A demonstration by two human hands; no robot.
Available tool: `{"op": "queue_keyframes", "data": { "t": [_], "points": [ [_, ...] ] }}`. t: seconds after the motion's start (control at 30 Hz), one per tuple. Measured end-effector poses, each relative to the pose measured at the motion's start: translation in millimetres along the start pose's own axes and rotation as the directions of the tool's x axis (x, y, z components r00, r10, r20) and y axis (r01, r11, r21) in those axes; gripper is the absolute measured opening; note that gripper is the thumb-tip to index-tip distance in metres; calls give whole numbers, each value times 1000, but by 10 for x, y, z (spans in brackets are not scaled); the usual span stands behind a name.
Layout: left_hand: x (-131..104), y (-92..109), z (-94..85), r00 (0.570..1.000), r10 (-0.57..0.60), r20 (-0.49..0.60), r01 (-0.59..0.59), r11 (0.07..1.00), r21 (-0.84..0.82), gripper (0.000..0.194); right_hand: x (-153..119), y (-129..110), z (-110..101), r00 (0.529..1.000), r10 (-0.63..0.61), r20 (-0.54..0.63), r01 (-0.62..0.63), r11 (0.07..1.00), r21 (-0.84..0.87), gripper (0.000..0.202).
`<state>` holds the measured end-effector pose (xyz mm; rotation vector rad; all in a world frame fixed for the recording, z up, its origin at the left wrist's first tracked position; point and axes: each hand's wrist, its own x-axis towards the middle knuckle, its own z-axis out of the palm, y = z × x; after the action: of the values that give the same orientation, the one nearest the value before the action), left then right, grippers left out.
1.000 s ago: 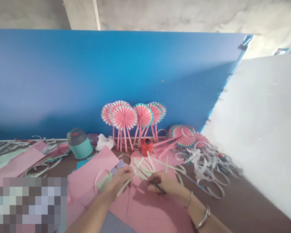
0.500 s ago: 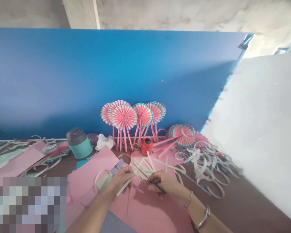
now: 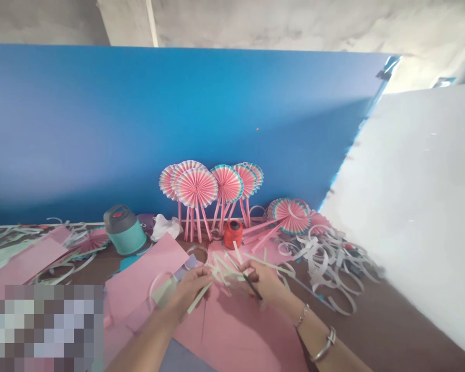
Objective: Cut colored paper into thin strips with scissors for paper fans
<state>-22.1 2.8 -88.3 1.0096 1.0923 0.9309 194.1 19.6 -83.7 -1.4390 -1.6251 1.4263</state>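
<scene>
My left hand (image 3: 196, 283) is closed in a pinch on a pale green paper strip (image 3: 200, 298), whose lower end sticks out below the fingers. In my right hand (image 3: 260, 279) is a slender black pen-like tool (image 3: 252, 287), held at a slant; its exact kind does not show. Loose pale strips (image 3: 225, 268) lie crisscrossed between and just beyond both hands. Under them a large pink paper sheet (image 3: 248, 330) covers the table. A red thread spool (image 3: 233, 235) stands just past the strips.
Pleated pink paper fans (image 3: 197, 188) stand against the blue partition (image 3: 217, 103). More fans (image 3: 292, 216) lie right, beside a heap of curled white strips (image 3: 325, 263). Left are a teal-and-grey container (image 3: 124, 230) and pink sheets (image 3: 147, 276). A white panel (image 3: 418, 196) borders the right.
My right hand has shifted slightly up with the black tool, among the loose strips. My left hand keeps its pinch on the strip, nearly still. The view has moved a little.
</scene>
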Motion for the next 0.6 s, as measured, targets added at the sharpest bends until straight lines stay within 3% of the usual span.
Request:
{"op": "queue_keyframes", "data": {
  "t": [0.13, 0.27, 0.4, 0.6],
  "points": [
    [10, -26, 10, 1000, -5, -9, 5, 1000, 3, 29, 5, -55, -163, 965, -148, -217, 97, 968, -230, 19],
    [42, -67, 20, 999, 8, -42, -7, 1000, 30, 34, 31, -37, -333, 902, -237, -361, -2, 834, -552, 8],
    [58, -80, 26, 993, 17, -120, -10, 998, 61, 49, 58, 17, -369, 876, -244, -416, -105, 745, -659, 16],
    [122, -212, 6, 976, 2, -218, 14, 997, 72, 48, 64, 48, -271, 883, -231, -408, -145, 694, -706, 16]
  ]
}}
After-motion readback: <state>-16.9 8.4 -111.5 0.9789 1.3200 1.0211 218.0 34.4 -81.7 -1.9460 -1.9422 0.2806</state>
